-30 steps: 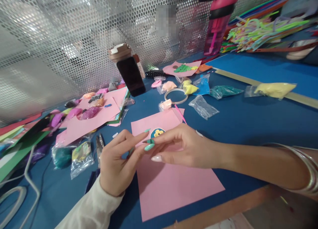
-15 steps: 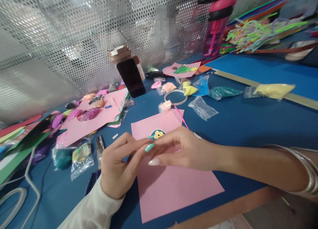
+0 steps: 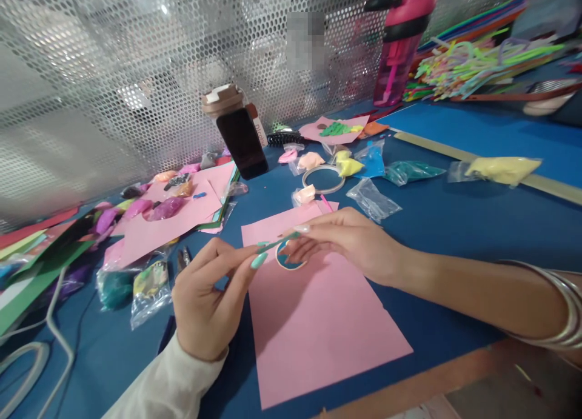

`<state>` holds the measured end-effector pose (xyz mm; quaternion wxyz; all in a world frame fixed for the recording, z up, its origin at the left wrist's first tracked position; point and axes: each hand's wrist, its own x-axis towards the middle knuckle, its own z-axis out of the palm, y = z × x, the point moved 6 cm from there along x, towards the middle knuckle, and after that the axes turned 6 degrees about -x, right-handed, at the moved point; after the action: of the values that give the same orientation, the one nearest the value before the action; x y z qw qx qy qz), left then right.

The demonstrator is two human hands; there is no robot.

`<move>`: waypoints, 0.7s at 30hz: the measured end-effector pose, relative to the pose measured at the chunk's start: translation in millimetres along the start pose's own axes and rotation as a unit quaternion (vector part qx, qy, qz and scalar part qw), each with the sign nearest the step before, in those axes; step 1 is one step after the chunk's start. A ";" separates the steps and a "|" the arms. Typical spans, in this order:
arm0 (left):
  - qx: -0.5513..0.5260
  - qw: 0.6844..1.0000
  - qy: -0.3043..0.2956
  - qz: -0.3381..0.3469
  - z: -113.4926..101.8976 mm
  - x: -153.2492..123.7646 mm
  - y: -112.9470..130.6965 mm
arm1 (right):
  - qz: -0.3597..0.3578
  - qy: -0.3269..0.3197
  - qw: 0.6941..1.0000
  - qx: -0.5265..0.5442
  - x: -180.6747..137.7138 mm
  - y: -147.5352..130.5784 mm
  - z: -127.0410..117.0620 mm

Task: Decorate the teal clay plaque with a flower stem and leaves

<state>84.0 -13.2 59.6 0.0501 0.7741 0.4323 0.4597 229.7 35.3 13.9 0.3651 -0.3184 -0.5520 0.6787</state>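
Observation:
Between my hands stretches a thin teal-green strip [image 3: 278, 243], apparently soft clay. My left hand [image 3: 204, 304] pinches its left end between thumb and forefinger. Its other end is pinched in the fingertips of my right hand [image 3: 359, 243], which is held a little higher. Directly below the strip, a small round blue piece with a pale rim [image 3: 291, 266] lies on a pink sheet of paper [image 3: 318, 334]; right fingers cover part of it. Just beyond the right hand, a pink stick [image 3: 326, 202] is mostly hidden.
Bagged clay lies beyond the sheet, including a yellow lump [image 3: 349, 165], near a roll of tape [image 3: 324, 179]. A phone [image 3: 242, 143] leans against a lidded cup [image 3: 222, 99]. Pink papers with clay bags [image 3: 166, 208] and scissors [image 3: 183, 258] are on the left. A pink bottle [image 3: 395, 55] stands at the back.
My hands have drawn apart, and the green strip now shows stretched between them. The right fingers have risen and turned. Small yellow pieces on the round blue piece are now hidden.

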 end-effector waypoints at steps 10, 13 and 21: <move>0.101 0.966 -0.159 0.174 20.0 -10.9 24.5 | -0.003 -0.097 0.995 -0.018 -11.3 -1.6 24.2; 0.008 0.982 -0.179 0.058 17.6 -6.9 12.4 | -0.029 -0.043 0.997 -0.051 -5.6 -7.1 9.6; -0.111 0.972 -0.186 -0.095 19.8 -4.2 -13.4 | -0.086 0.112 0.989 -0.032 2.2 -15.0 -24.1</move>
<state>89.7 -1.6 39.1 0.2588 0.7913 0.4329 0.3456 250.8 51.4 24.0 0.4713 -0.3550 -0.5546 0.5867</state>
